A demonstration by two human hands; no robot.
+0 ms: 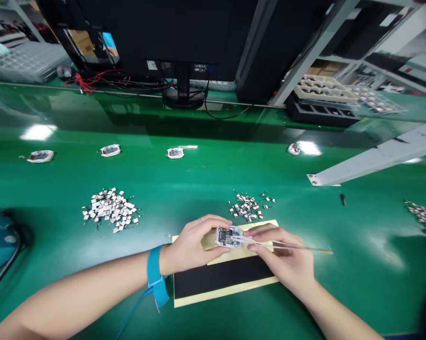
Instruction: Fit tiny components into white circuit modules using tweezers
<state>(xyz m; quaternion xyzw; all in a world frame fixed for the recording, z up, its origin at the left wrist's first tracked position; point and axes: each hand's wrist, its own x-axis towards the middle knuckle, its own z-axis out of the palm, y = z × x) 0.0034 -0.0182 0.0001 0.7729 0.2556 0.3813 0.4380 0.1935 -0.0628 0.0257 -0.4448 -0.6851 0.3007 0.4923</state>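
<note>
Between thumb and fingers, my left hand (195, 241) grips a small white device casing (229, 237) whose open face shows a circuit board and fine wires. A blue strap (156, 274) with a trailing cord circles that wrist. My right hand (287, 255) pinches a pair of tweezers (269, 243), their tips over the board inside the casing. Whether the tips hold a part is too small to tell. Under both hands lies a yellow sheet with a black band (223, 281).
Piles of small white components (112, 209) and silvery components (247, 207) lie beyond my hands. Similar casings (110, 150) stand in a row farther back. A white metal brace (371, 158) slants down at right. A monitor (177, 38) and stacked trays (326, 89) stand behind.
</note>
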